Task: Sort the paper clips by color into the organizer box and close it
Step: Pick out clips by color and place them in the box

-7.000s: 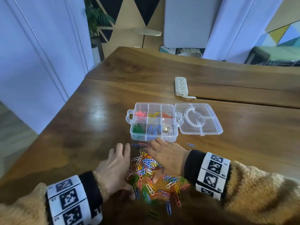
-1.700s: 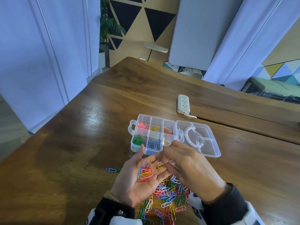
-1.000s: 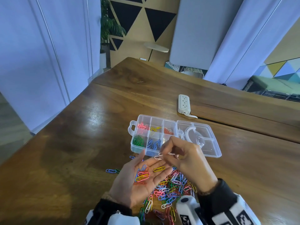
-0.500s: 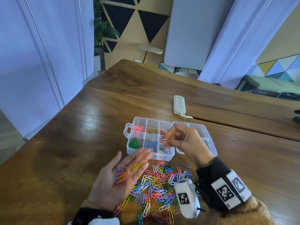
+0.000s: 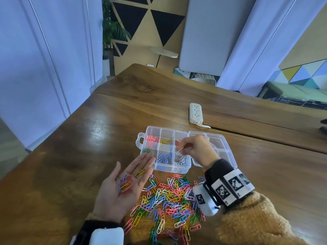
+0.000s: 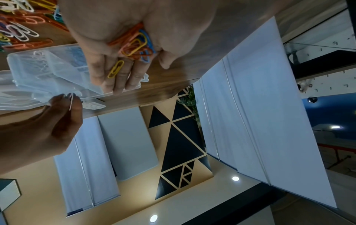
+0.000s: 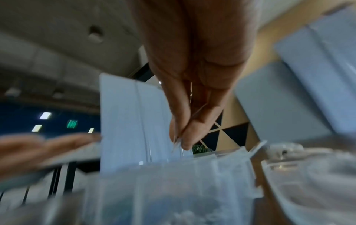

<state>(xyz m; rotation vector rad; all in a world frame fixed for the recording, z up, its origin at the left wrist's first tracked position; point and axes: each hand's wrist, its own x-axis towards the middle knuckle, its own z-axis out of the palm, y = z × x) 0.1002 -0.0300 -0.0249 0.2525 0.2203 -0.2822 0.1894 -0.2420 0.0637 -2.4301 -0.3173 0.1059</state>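
A clear organizer box [image 5: 147,166] stands open on the table, its lid [image 5: 224,149] folded out to the right. Its compartments hold pink, yellow, orange, green, blue and white clips. My right hand [image 5: 194,147] pinches a white paper clip [image 5: 180,149] above the box's near right compartment; the same clip [image 6: 71,100] shows in the left wrist view. My left hand [image 5: 123,184] lies palm up beside the box, with several coloured clips [image 5: 126,184] on it and straight fingers. A heap of mixed paper clips [image 5: 169,198] covers the table in front of the box.
A white power strip [image 5: 195,113] lies on the wooden table [image 5: 70,156] behind the box. A seam crosses the table behind the lid. The table's left edge drops off toward a pale wall.
My right hand picked a white clip from my left palm and carried it forward over the box. My left hand stayed palm up and drew slightly left.
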